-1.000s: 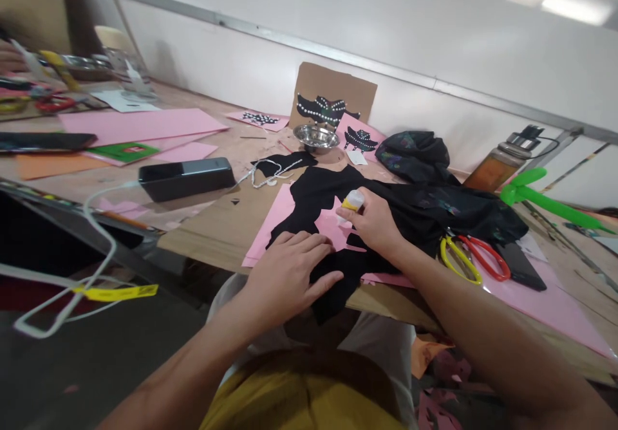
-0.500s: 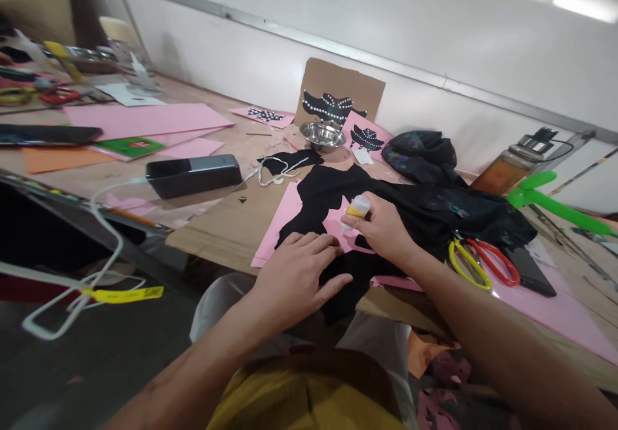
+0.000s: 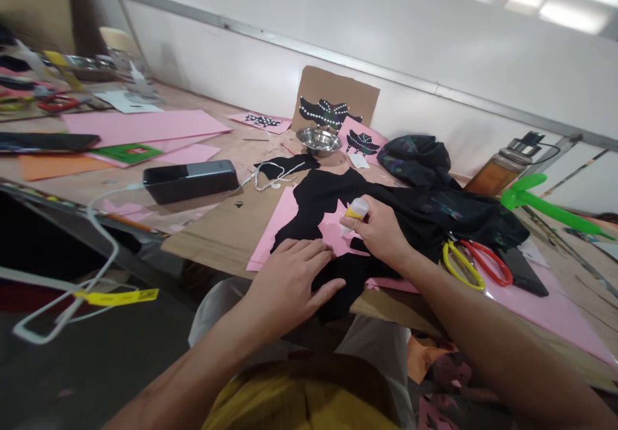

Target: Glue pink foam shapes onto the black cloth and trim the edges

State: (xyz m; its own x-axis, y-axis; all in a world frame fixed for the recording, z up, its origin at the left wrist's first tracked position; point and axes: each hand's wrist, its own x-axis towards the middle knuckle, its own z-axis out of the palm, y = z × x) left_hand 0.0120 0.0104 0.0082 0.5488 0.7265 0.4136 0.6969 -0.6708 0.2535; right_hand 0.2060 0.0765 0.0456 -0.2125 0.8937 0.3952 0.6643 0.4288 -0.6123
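My right hand is closed around a small glue bottle with a yellow label, tilted with its tip down. The tip points at pink paper showing through a cut-out in black cloth; wet-looking shine lies on that pink. My left hand lies flat on the cloth's near left part, fingers stretched and thumb apart, beside the cut-out. More pink paper shows under the cloth's left edge, over brown cardboard.
Behind the cloth stand a steel bowl and beaded black cut-outs. Scissors with red and yellow handles lie right, near a bottle of amber liquid. A black box-shaped device with a white cable sits left.
The view has shifted slightly, so the scene sits a little lower and further left. Both hands keep nearly the same places, the glue bottle still over the pink.
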